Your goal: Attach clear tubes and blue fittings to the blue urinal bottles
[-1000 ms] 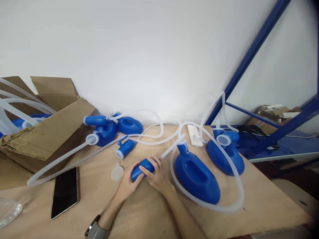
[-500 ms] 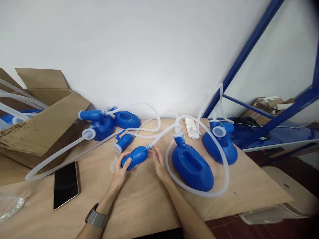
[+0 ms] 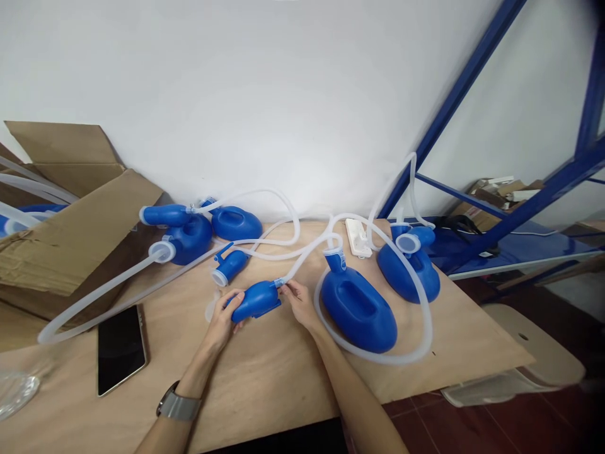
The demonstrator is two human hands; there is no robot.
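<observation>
A blue plastic urinal head is held above the tabletop by my left hand, whose fingers wrap round its left end. A clip-like strip now shows along its lower side. From its right end a clear connector leads into a translucent hose. My right hand has its fingertips pinched together at that connector. Right of this hand lies a blue urinal bottle, with the hose looping round it. Just behind the held piece rests another blue urinal head, its pale rim facing me.
More blue bottles with hoses stand back left, and another bottle is at the right. An open cardboard box, a phone and clear plastic are on the left. A white power strip lies behind; a blue rack stands right.
My right hand has gone from open fingers beside the connector to a pinch on it. The urinal head has turned in my left hand, bringing its clip side into view. The camera view shifted slightly.
</observation>
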